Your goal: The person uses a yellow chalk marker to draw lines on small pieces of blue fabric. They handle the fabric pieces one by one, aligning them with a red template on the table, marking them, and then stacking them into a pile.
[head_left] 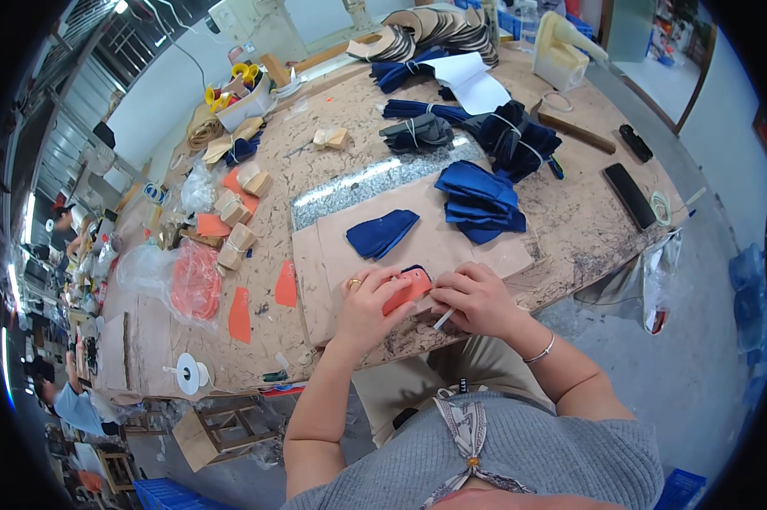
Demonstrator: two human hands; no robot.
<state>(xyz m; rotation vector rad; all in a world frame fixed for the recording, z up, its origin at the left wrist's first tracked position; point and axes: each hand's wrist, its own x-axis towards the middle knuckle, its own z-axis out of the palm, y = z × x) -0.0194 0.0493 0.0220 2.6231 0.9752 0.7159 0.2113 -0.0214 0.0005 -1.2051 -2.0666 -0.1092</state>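
My left hand (368, 304) is closed on a small orange piece (411, 289) with a dark blue edge along its far side, close to the table's front. My right hand (479, 297) is closed around a thin white pen-like stick (443, 320), its fingers against the right end of the orange piece. Both hands rest over a tan board (332, 246). Beyond them on the board lies a single cut piece of blue fabric (382, 233). A stack of similar blue pieces (482, 202) sits to its right.
Tied dark fabric bundles (511, 136) and a speckled stone slab (349, 191) lie farther back. Orange pieces (241, 313), banded tan bundles (235, 246) and a white spool (191, 374) are at left. A wooden-handled tool (577, 133) and a black block (628, 195) lie right.
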